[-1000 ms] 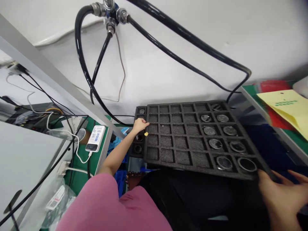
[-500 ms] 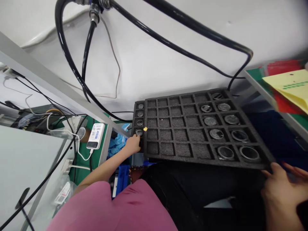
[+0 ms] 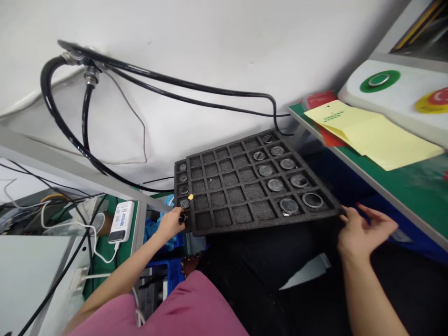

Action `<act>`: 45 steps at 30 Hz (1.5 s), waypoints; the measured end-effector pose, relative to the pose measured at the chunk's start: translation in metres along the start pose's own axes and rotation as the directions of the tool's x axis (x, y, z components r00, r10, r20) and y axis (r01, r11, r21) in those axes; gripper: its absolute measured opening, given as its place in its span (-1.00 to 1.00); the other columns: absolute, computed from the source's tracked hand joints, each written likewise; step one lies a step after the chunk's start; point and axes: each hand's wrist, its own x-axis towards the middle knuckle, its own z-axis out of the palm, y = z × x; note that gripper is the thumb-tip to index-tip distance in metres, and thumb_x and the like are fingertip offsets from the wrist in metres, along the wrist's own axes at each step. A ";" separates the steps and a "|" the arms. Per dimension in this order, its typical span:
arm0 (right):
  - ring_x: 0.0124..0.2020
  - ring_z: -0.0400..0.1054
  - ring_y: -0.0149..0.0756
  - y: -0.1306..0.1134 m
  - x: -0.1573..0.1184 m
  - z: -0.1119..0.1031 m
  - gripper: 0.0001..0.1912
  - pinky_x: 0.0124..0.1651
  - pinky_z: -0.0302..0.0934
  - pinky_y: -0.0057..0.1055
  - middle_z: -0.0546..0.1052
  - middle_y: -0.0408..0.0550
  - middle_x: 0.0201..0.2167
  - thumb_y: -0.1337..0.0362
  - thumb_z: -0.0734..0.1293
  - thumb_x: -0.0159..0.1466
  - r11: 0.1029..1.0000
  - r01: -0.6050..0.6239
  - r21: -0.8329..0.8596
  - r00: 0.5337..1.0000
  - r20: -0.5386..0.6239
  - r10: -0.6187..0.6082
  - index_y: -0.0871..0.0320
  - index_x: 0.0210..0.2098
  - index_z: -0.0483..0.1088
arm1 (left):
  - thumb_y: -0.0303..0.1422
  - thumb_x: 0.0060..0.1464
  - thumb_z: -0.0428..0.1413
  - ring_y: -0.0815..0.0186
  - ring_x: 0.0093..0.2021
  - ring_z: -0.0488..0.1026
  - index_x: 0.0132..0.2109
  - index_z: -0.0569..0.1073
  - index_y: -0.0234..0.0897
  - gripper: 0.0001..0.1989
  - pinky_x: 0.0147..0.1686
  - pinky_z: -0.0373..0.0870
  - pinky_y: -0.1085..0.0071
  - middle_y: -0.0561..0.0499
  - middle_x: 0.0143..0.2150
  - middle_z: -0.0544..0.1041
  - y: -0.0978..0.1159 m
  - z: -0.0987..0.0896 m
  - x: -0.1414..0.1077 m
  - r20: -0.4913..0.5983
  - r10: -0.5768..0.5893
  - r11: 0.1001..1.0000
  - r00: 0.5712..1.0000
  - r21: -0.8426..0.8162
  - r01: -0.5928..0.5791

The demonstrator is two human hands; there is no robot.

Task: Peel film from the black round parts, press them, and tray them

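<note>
Nearest the camera, a pink sleeve [image 3: 168, 312] is being seen at the bottom edge, with both bare forearms reaching forward over a dark lap.

The black foam tray [image 3: 227, 217] is being held across that lap, between the two hands. Its near left corner is being gripped by the left hand [image 3: 170, 224], whose fingers are curled against the edge beside the lowest small cell; whether a part is being pinched there cannot be told. The near right corner is being steadied by the right hand [image 3: 360, 228], fingers spread and only loosely bent, fingertips touching the tray's edge, nothing else being held.

As for progress, the two right-hand columns are being shown filled with round glass lenses [image 3: 289, 204], and the narrow left column with small dark round parts [image 3: 184, 190]. The wide block of cells between them is being left bare, so most of the tray is judged unfilled. A small yellow scrap [image 3: 191, 197] is lying near the left column.

The tray's long axis is running left to right, slightly skewed, with its far right corner pointing toward the green bench [image 3: 413, 186] with yellow papers [image 3: 371, 135]. Beyond, black hoses [image 3: 84, 144] are hanging against the white wall.
</note>
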 end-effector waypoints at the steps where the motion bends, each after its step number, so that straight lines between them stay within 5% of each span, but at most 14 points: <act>1: -0.34 0.36 -0.43 0.000 0.000 0.000 -0.67 -0.37 0.33 -0.50 0.40 -0.10 -0.18 0.42 0.40 0.22 1.000 -0.002 0.013 1.000 0.010 0.002 0.20 -0.05 0.29 | -0.57 -0.10 0.17 -0.04 0.07 0.47 -0.08 0.44 -0.29 -0.63 0.11 0.35 0.07 -0.22 0.04 0.51 0.000 -0.006 -0.002 -0.063 -0.031 0.998 0.998 -0.055 0.028; 4: -0.31 0.38 -0.41 0.000 -0.002 -0.001 -0.68 -0.34 0.35 -0.48 0.42 -0.07 -0.14 0.39 0.39 0.26 0.999 0.007 0.037 0.999 0.031 -0.008 0.20 -0.02 0.31 | -0.48 -0.05 0.12 -0.04 0.08 0.46 -0.02 0.39 -0.30 -0.63 0.09 0.37 0.03 -0.25 0.04 0.51 0.010 -0.023 -0.007 -0.202 -0.102 0.959 0.974 -0.281 0.042; 8: -0.27 0.38 -0.37 -0.006 -0.009 0.000 -0.69 -0.23 0.38 -0.37 0.41 -0.06 -0.12 0.36 0.40 0.23 0.995 0.091 0.044 0.996 0.004 -0.092 0.21 -0.07 0.29 | -0.25 0.04 0.07 0.13 -0.05 0.55 0.04 0.36 -0.29 -0.59 -0.08 0.51 0.22 -0.17 -0.02 0.56 0.065 -0.029 -0.012 -0.162 0.010 0.762 0.987 -0.637 -0.112; 9: -0.21 0.39 -0.33 -0.010 -0.013 0.000 -0.69 -0.16 0.37 -0.30 0.40 -0.03 -0.09 0.37 0.41 0.20 0.991 0.131 0.040 0.991 -0.024 -0.130 0.20 -0.10 0.27 | -0.19 0.03 0.09 0.15 -0.08 0.56 0.02 0.38 -0.29 -0.57 -0.12 0.52 0.25 -0.15 -0.02 0.56 0.085 -0.026 -0.013 -0.106 0.080 0.639 0.991 -0.758 -0.132; 11: -0.09 0.39 -0.23 -0.023 -0.025 -0.003 -0.66 0.01 0.32 -0.18 0.36 0.05 -0.02 0.35 0.41 0.12 0.975 0.219 0.026 0.972 -0.089 -0.216 0.16 -0.19 0.20 | -0.14 -0.12 0.24 0.16 -0.13 0.57 -0.05 0.44 -0.30 -0.51 -0.16 0.51 0.29 -0.14 -0.05 0.56 0.127 -0.017 -0.015 0.073 0.297 0.170 0.952 -0.985 0.023; 13: -0.08 0.41 -0.19 -0.042 -0.043 -0.010 -0.64 0.07 0.29 -0.10 0.35 0.09 -0.01 0.28 0.39 0.09 0.954 0.299 0.019 0.947 -0.127 -0.294 0.10 -0.23 0.12 | -0.17 -0.26 0.37 0.23 -0.22 0.58 -0.13 0.49 -0.30 -0.48 -0.21 0.50 0.38 -0.09 -0.13 0.58 0.166 -0.006 -0.019 0.188 0.522 -0.133 0.832 -0.945 0.298; 14: -0.14 0.44 -0.20 -0.053 -0.054 -0.015 -0.64 0.03 0.31 -0.08 0.36 0.08 -0.03 0.24 0.38 0.09 0.944 0.328 0.020 0.938 -0.127 -0.323 0.08 -0.24 0.10 | -0.18 -0.29 0.41 0.28 -0.26 0.57 -0.16 0.51 -0.31 -0.49 -0.24 0.50 0.44 -0.06 -0.17 0.59 0.183 -0.001 -0.021 0.224 0.607 -0.176 0.763 -0.898 0.403; 20: -0.32 0.50 -0.34 -0.125 -0.131 -0.053 -0.67 -0.25 0.46 -0.29 0.42 -0.05 -0.10 0.37 0.40 0.16 0.878 0.461 0.131 0.887 -0.037 -0.460 0.08 -0.18 0.17 | -0.18 -0.27 0.44 0.24 -0.31 0.60 -0.12 0.56 -0.35 -0.45 -0.33 0.51 0.47 -0.10 -0.22 0.62 0.239 0.021 -0.035 0.280 0.863 -0.006 0.421 -0.826 0.563; 26: -0.06 0.47 -0.31 -0.153 -0.156 -0.076 -0.51 -0.04 0.48 -0.29 0.31 -0.02 0.07 0.58 0.39 0.15 0.856 0.455 0.245 0.858 0.136 -0.495 0.04 -0.03 0.25 | -0.17 -0.21 0.42 0.24 -0.39 0.60 -0.13 0.50 -0.33 -0.48 -0.40 0.53 0.44 -0.10 -0.27 0.63 0.255 0.031 -0.042 0.303 0.918 0.130 0.256 -0.839 0.529; 32: -0.05 0.43 -0.29 -0.151 -0.154 -0.081 -0.53 -0.16 0.51 -0.36 0.35 -0.02 0.02 0.60 0.37 0.16 0.861 0.479 0.171 0.831 0.227 -0.508 0.03 -0.04 0.32 | -0.20 -0.24 0.44 0.32 -0.38 0.57 -0.18 0.48 -0.33 -0.50 -0.39 0.54 0.48 -0.04 -0.34 0.61 0.255 0.029 -0.043 0.351 0.905 0.198 0.243 -0.850 0.489; 38: 0.05 0.38 -0.15 -0.161 -0.176 -0.097 -0.55 0.06 0.39 -0.06 0.44 -0.05 -0.19 0.63 0.31 0.18 0.830 0.549 0.096 0.779 0.301 -0.550 0.05 -0.04 0.30 | -0.29 -0.20 0.43 0.41 -0.45 0.56 -0.21 0.48 -0.31 -0.59 -0.43 0.49 0.59 0.05 -0.37 0.61 0.259 0.029 -0.045 0.367 0.900 0.215 0.236 -0.844 0.492; 40: -0.08 0.43 -0.23 -0.168 -0.181 -0.112 -0.53 -0.02 0.42 -0.13 0.45 -0.08 -0.21 0.66 0.27 0.18 0.832 0.542 0.123 0.776 0.306 -0.551 0.04 -0.04 0.28 | -0.29 -0.20 0.43 0.35 -0.40 0.59 -0.22 0.47 -0.30 -0.59 -0.40 0.51 0.57 0.00 -0.32 0.63 0.263 0.030 -0.043 0.389 0.891 0.241 0.234 -0.842 0.483; 43: -0.36 0.43 -0.42 -0.164 -0.161 -0.151 -0.60 -0.39 0.41 -0.40 0.41 -0.03 0.03 0.60 0.32 0.15 0.864 0.499 0.064 0.864 0.033 -0.502 0.02 -0.14 0.30 | -0.28 -0.21 0.43 0.26 -0.35 0.62 -0.22 0.48 -0.29 -0.60 -0.37 0.53 0.51 -0.06 -0.24 0.65 0.269 0.032 -0.041 0.439 0.865 0.286 0.242 -0.829 0.481; 45: -0.36 0.41 -0.38 -0.148 -0.127 -0.189 -0.61 -0.46 0.36 -0.42 0.43 -0.07 -0.03 0.43 0.49 -0.01 0.913 0.407 -0.025 0.884 -0.242 -0.401 0.02 -0.25 0.31 | -0.29 -0.22 0.43 0.25 -0.34 0.62 -0.22 0.50 -0.29 -0.60 -0.36 0.54 0.50 -0.07 -0.23 0.65 0.273 0.033 -0.040 0.468 0.846 0.308 0.256 -0.820 0.482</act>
